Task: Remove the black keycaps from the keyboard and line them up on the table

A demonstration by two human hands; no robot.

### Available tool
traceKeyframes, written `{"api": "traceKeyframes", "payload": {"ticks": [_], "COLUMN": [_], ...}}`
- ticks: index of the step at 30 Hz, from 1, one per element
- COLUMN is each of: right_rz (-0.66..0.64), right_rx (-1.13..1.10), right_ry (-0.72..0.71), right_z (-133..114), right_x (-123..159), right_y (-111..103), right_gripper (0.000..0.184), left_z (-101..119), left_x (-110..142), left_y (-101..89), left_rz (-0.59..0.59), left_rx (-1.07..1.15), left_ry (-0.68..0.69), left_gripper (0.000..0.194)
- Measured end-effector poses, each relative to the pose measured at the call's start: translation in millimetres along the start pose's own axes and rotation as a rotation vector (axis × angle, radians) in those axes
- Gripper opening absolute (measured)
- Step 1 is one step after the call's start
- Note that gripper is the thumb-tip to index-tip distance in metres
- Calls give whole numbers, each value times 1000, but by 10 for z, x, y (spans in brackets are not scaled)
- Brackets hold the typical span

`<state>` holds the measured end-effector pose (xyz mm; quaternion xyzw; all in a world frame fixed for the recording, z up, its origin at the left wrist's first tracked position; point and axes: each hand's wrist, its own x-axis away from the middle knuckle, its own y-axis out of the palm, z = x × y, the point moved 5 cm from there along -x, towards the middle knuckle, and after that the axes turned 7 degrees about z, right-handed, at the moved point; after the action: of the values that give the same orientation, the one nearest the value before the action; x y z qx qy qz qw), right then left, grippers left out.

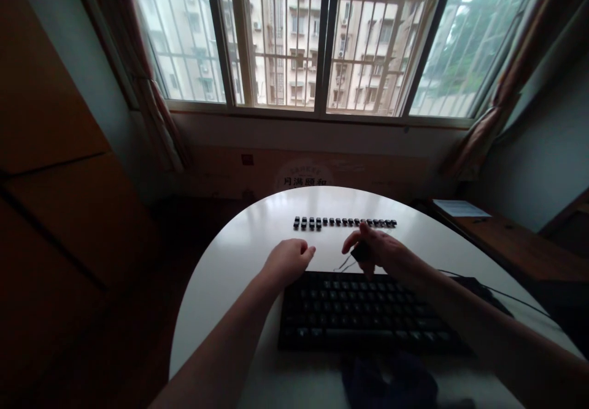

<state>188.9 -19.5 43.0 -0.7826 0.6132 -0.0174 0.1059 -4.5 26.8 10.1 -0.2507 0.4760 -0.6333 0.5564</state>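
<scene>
My left hand is closed in a fist at the keyboard's back left corner, its thumb towards the right. Whatever it may hold is hidden. My right hand is closed around the black handle of a wire keycap puller, above the keyboard's back edge. The puller's thin wire loops point down and left. A black keyboard lies in front of me, partly covered by my right forearm. Behind my hands, small black keycaps stand lined up, two rows deep at the left end.
The round white table has a curved edge. A dark cable runs off to the right beside a dark object. A dark blue item lies at the near edge, blurred. A wooden desk with a paper stands at the right.
</scene>
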Motion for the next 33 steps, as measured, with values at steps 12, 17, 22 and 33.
{"api": "traceKeyframes", "payload": {"ticks": [12,17,22,33], "right_rz": [-44,-34,-86,-152], "right_rx": [-222,-110,0,603], "right_ry": [32,-21,-74,-307], "right_z": [498,530,485,234], "right_x": [27,35,51,214], "right_y": [304,345,337,447], "right_gripper": [42,39,33,12], "left_z": [98,87,80,89], "left_x": [26,29,27,27], "left_y": [134,197,222,221], "left_rz": [-99,-129,-128,-120], "left_rx": [13,-29,-61,-87], "left_ry": [122,126,120,120], "left_gripper": [33,33,34,34]}}
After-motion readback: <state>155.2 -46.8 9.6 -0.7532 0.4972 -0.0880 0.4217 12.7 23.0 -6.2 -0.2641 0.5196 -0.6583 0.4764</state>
